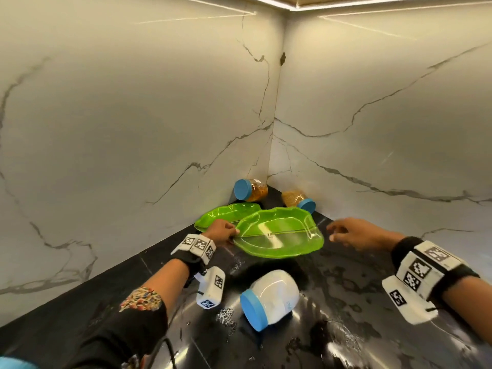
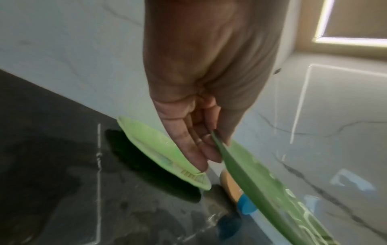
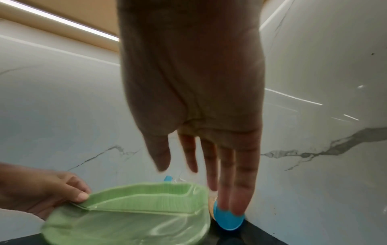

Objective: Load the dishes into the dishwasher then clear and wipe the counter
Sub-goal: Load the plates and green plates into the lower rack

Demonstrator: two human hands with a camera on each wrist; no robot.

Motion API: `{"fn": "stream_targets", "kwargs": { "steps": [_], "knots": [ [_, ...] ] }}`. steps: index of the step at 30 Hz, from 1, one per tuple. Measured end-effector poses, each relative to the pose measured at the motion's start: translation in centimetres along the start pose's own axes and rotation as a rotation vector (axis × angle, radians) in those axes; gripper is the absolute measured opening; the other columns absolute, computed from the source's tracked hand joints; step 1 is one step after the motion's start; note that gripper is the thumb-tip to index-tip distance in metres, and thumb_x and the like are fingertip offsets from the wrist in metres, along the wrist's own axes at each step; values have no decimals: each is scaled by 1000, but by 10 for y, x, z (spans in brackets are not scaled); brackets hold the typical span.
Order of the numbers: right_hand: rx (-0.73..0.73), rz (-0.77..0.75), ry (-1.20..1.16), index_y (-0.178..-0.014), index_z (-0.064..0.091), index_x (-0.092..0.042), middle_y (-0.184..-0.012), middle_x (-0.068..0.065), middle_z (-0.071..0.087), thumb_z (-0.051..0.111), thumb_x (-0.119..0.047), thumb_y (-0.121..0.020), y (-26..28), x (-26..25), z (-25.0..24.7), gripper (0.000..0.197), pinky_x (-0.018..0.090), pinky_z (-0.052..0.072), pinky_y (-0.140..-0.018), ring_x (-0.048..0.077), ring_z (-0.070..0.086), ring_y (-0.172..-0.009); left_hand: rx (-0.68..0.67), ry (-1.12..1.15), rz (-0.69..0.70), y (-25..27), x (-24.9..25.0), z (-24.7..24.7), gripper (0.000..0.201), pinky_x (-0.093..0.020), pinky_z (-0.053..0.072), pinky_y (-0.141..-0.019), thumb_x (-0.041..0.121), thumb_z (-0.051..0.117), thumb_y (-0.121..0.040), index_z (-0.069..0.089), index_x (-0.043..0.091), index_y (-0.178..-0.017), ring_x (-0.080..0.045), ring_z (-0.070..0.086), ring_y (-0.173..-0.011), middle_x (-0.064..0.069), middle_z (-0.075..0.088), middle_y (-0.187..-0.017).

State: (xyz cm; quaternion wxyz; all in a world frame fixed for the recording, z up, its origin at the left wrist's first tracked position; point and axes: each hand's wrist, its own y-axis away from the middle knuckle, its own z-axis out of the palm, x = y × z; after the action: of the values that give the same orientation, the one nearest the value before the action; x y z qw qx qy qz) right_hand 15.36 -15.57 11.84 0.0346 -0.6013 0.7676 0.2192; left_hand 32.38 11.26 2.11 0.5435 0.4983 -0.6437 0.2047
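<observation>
Light strip (image 1: pixel 372 2) overhead is my main source; marble walls (image 1: pixel 133 102) evenly bright, faint streak reflections. Black table (image 1: pixel 359 302) glossy, wet-looking glare patches toward its near edge. Head view sharp in the middle, walls bowed at the frame edges. Both wrist views soft and smeared: my left hand (image 2: pixel 201 92) and right hand (image 3: pixel 194 99) loom dim, backlit, out of focus. Green plate (image 2: pixel 159 149) casts a dark shadow on the table.

I see two translucent lime-green leaf plates (image 1: pixel 279 235), blue-lidded jars (image 1: pixel 269 299), glossy black counter (image 1: pixel 372 275), grey-veined white marble walls (image 1: pixel 133 115).
</observation>
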Motion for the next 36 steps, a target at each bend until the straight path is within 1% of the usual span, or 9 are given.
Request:
{"fn": "stream_targets", "kwargs": {
  "steps": [3, 8, 14, 19, 24, 26, 29, 32, 36],
  "knots": [
    [191, 56, -170, -136, 39, -8, -126, 15, 55, 53, -31, -94, -10, -2, -3, 50, 28, 45, -76, 24, 54, -104, -111, 58, 106, 22, 20, -11, 17, -15, 51, -53, 6, 56, -90, 59, 12, -75, -3, 56, -51, -5, 54, -69],
    [279, 75, -662, -120, 46, -2, -103, 13, 60, 57, -8, -91, -18, -2, 9, 32, 25, 51, -63, 18, 59, -80, -194, 121, 96, 41, 33, -17, 15, -19, 53, -60, 14, 54, -92, 59, 11, -78, -10, 56, -65, -3, 54, -73],
    [466, 143, -911, -110, 53, -4, -75, 10, 56, 49, 3, -92, -11, 6, -9, 19, 16, 47, -37, 1, 56, -36, 164, 66, -203, -1, -1, -59, 25, -28, 46, -59, 28, 58, -87, 57, 3, -81, -18, 58, -57, -5, 59, -69],
    [490, 220, -949, -114, 54, -4, -78, 13, 60, 50, -1, -92, 2, 42, -35, 22, 24, 51, -38, 9, 60, -40, 229, -198, -296, -27, -31, -77, 39, -40, 48, -95, 16, 50, -95, 49, -11, -123, -34, 57, -111, -26, 56, -120],
    [554, 280, -998, -104, 55, -7, -49, -2, 65, 48, -1, -93, 19, 65, -42, 14, 24, 51, -37, 10, 59, -37, 226, 171, -375, -54, -44, -71, 11, -37, 50, -67, 10, 54, -91, 54, 0, -90, -21, 48, -66, -13, 49, -80],
    [549, 302, -1016, -95, 57, -10, -49, -2, 65, 47, -2, -93, 24, 72, -41, 12, 25, 51, -37, 11, 60, -38, 238, 341, -436, -58, -45, -70, 21, -34, 51, -56, 8, 53, -92, 47, 2, -73, -21, 45, -62, -10, 40, -66],
    [553, 318, -1039, -92, 58, -12, -52, 0, 66, 48, -5, -94, 33, 76, -35, 13, 26, 52, -37, 12, 61, -40, 238, 555, -443, -60, -38, -67, 24, -36, 45, -95, 9, 52, -93, 44, 5, -71, -23, 49, -78, -8, 42, -73],
    [576, 326, -1068, -88, 57, -15, -49, -3, 65, 45, -12, -97, 41, 78, -28, 16, 27, 51, -37, 10, 60, -39, 270, 595, -384, -64, -33, -66, 23, -42, 38, -104, 7, 49, -95, 46, 7, -72, -15, 44, -62, -7, 44, -72],
    [652, 362, -1112, -87, 57, -15, -47, -5, 63, 42, -18, -99, 64, 84, -18, 19, 26, 50, -35, 9, 59, -37, 306, 453, -283, -65, -30, -70, 16, -29, 57, -60, 9, 49, -94, 51, 7, -78, -16, 53, -62, -7, 52, -72]
  ]
}}
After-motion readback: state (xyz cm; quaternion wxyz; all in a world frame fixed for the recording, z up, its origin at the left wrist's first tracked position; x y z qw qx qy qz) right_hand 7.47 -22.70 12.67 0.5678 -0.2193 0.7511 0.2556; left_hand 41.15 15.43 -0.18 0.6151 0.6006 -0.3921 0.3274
